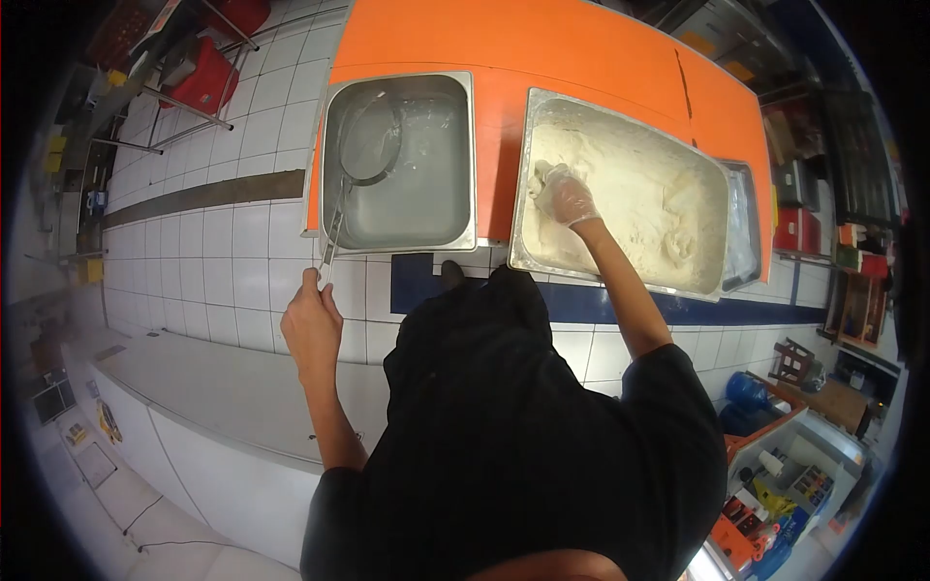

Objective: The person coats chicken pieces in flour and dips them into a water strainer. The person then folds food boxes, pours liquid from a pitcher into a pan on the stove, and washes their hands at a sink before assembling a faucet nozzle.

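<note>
My left hand [312,320], bare, is closed round the handle of a strainer [371,181], whose round head lies in a metal pan of water [469,174] on the left. In a larger metal tray [519,228] on the right, my right hand [572,198] wears a clear plastic glove. Its fingers are bent into the pale flour [620,184] near the tray's left side, against a whitish lump. Whether they grip the lump is hidden. More clumps lie in the flour at the tray's right end.
Both containers stand on an orange counter [501,116]. Another metal pan [744,228] is partly tucked beside the large tray. A long white cabinet [223,387] stands at the lower left. Red stools [208,82] are at the upper left, and shelves with bottles at the lower right.
</note>
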{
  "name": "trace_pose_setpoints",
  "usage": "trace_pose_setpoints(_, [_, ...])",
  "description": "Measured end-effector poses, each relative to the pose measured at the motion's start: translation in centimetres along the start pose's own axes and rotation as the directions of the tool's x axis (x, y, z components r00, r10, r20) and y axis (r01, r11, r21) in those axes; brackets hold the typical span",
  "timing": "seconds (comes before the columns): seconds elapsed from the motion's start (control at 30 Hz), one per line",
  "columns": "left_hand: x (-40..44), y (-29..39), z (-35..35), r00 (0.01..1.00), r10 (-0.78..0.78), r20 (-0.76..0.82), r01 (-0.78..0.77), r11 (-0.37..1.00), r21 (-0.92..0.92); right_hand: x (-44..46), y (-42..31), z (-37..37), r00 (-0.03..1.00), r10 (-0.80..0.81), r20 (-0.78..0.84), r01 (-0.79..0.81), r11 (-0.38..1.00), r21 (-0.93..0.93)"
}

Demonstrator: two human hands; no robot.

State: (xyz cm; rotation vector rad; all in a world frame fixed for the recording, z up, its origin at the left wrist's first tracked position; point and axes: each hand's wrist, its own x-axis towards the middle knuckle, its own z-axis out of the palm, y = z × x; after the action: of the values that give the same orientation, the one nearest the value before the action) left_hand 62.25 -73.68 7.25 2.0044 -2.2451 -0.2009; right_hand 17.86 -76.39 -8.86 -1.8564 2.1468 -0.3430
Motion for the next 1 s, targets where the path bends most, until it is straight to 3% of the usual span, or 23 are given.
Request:
trace_pose_setpoints(0.1, [0.4, -1.1, 0.6, 0.983, -0.104, 0.153, 0.145, 0.948, -0.282, 0.9, 0.9, 1.0, 0.999, -0.008, 0.034, 0.009, 0.999, -0.041])
trace_pose_setpoints(0.2, [1.5, -1.8, 1.1, 0.959, -0.051, 0.278, 0.18, 0.868, -0.463, 0.5, -1.4, -2.5, 0.981, 0.156, 0.118, -0.164, 0.985, 0.061])
trace_pose_setpoints(0.3, [2.4, -2.0, 1.6, 0.931, -0.051, 0.361, 0.208, 0.888, -0.41, 0.4, 0.0, -1.5, 0.983, 0.176, 0.049, -0.179, 0.981, 0.08])
trace_pose_setpoints(0.4, [2.4, -0.1, 1.3, 0.965, -0.019, 0.261, 0.101, 0.947, -0.304, 0.7, -0.7, -2.1, 0.976, -0.036, 0.213, 0.038, 0.999, -0.003])
trace_pose_setpoints(0.5, [1.3, 1.6, 0.6, 0.994, 0.007, 0.105, -0.004, 1.0, -0.023, -0.2, -1.8, -1.5, 0.99, -0.084, 0.111, 0.101, 0.981, -0.166])
trace_pose_setpoints(0.53, [0.9, 1.7, 0.3, 0.998, 0.008, 0.066, -0.007, 1.0, -0.015, -0.2, -0.5, 0.2, 0.996, -0.084, 0.037, 0.089, 0.981, -0.173])
trace_pose_setpoints(0.63, [-0.4, 1.8, 0.0, 0.999, 0.012, -0.032, -0.011, 1.0, 0.015, 0.2, 1.6, 0.7, 0.996, -0.09, 0.011, 0.091, 0.995, -0.042])
trace_pose_setpoints(0.73, [-1.5, 0.6, 0.3, 0.99, 0.027, -0.137, -0.025, 1.0, 0.015, -0.2, 1.6, -1.8, 0.991, 0.134, 0.009, -0.13, 0.942, 0.31])
trace_pose_setpoints(0.83, [-2.2, -0.1, -0.1, 0.995, -0.103, -0.006, 0.1, 0.974, -0.203, -0.1, 3.9, -2.5, 0.909, 0.394, 0.137, -0.393, 0.7, 0.596])
trace_pose_setpoints(0.87, [-2.4, -0.2, 0.2, 0.992, -0.121, -0.028, 0.107, 0.948, -0.301, 0.1, 4.7, -2.3, 0.862, 0.467, 0.195, -0.467, 0.585, 0.663])
trace_pose_setpoints(1.0, [-2.9, -0.8, 1.6, 0.986, -0.148, 0.074, 0.166, 0.876, -0.452, -0.2, 5.2, -3.0, 0.876, 0.418, 0.239, -0.461, 0.585, 0.667])
